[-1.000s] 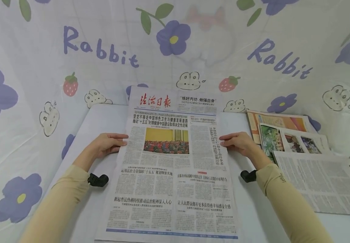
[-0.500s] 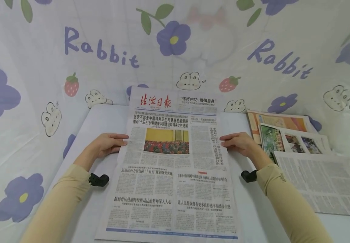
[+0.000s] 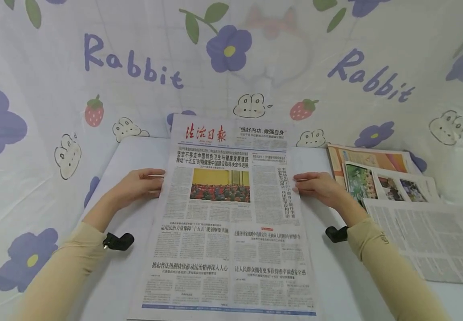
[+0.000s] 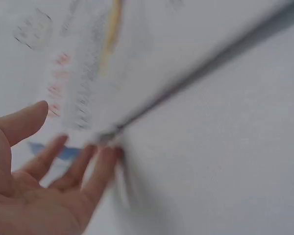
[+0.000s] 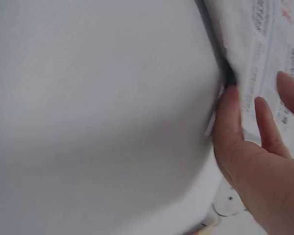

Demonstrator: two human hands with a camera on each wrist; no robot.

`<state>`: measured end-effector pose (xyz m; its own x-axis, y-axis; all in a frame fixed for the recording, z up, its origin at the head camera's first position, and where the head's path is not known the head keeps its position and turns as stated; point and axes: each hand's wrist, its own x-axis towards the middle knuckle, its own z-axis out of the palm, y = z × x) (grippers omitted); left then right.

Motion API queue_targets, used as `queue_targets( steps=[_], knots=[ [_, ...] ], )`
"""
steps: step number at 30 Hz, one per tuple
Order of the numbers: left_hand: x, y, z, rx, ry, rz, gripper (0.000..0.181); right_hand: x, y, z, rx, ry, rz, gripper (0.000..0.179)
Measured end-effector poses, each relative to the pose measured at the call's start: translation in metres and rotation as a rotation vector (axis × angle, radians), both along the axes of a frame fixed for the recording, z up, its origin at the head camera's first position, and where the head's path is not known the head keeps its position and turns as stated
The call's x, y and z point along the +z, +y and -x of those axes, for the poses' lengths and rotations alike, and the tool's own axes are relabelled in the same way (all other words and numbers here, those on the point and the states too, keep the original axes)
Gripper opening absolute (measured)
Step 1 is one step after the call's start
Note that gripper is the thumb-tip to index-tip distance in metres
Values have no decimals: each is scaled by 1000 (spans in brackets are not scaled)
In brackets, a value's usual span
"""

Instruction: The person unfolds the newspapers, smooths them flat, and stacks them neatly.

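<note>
A folded newspaper [image 3: 231,214], with red title characters and a color photo, lies upright before me on the white surface. My left hand [image 3: 137,187] is at its left edge; in the left wrist view the thumb stands apart and the loosely bent fingertips are at the blurred paper edge. Whether they touch it I cannot tell. On the other side, my right hand [image 3: 321,187] has its fingers at the right edge. In the right wrist view one finger lies along the side of the paper, with the thumb raised over the printed face. Neither hand grips the newspaper.
More newspapers [image 3: 420,236] lie overlapped at the right, beyond my right forearm. A white sheet [image 3: 231,84] with purple flowers, rabbits and strawberries hangs behind the table [image 3: 113,267]. A black wrist device [image 3: 119,241] sticks out inward from my left sleeve.
Both hands have eased slightly outward from the newspaper's sides, the left hand to the left and the right hand to the right. The newspaper stays practically in place.
</note>
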<state>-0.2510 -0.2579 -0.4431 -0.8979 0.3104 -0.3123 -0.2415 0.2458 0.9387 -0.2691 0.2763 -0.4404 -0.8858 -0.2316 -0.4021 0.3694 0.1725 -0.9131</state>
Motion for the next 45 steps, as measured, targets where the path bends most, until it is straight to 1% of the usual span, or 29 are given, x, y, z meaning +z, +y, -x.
queue_targets(
  steps=[2, 3, 5, 6, 7, 9, 12, 16, 19, 20, 23, 26, 28, 30, 32, 35, 39, 42, 45],
  knots=[
    [14, -1, -16, -55, 131, 107, 62, 5, 10, -10, 44, 1, 26, 54],
    [20, -1, -25, -73, 185, 161, 64, 8, 15, -17, 63, -1, 37, 56],
    [29, 5, -44, -100, 258, 247, 67, 13, 25, -32, 91, -23, 43, 59],
    [31, 10, -52, -118, 279, 261, 66, 15, 29, -41, 98, -39, 52, 60],
    [32, 17, -59, -140, 293, 262, 64, 17, 32, -49, 105, -55, 70, 61],
    [32, 34, -70, -187, 300, 229, 61, 19, 35, -62, 110, -90, 101, 62],
    [27, 68, -81, -266, 295, 175, 56, 19, 36, -73, 123, -125, 144, 60],
    [19, 119, -93, -371, 298, 159, 53, 16, 35, -81, 126, -164, 168, 58],
    [16, 156, -100, -450, 311, 144, 52, 15, 37, -85, 117, -192, 203, 54],
    [16, 167, -102, -472, 317, 134, 51, 15, 38, -86, 114, -201, 217, 53],
    [16, 199, -107, -507, 345, 103, 49, 14, 40, -91, 109, -233, 270, 49],
    [18, 227, -112, -496, 357, 92, 47, 13, 39, -96, 111, -254, 303, 49],
    [17, 244, -114, -478, 368, 90, 45, 11, 37, -99, 117, -256, 321, 50],
    [15, 257, -117, -446, 375, 93, 43, 9, 36, -103, 123, -250, 335, 50],
    [12, 267, -117, -413, 381, 94, 41, 7, 34, -105, 120, -256, 359, 51],
    [7, 279, -117, -360, 358, 90, 39, 3, 34, -108, 105, -269, 405, 53],
    [1, 291, -117, -306, 297, 97, 38, 0, 34, -113, 54, -298, 463, 54],
    [-4, 296, -118, -275, 253, 88, 38, -2, 31, -117, 33, -308, 500, 55],
    [-8, 298, -117, -233, 215, 52, 38, -1, 27, -119, 25, -297, 528, 56]
  ],
)
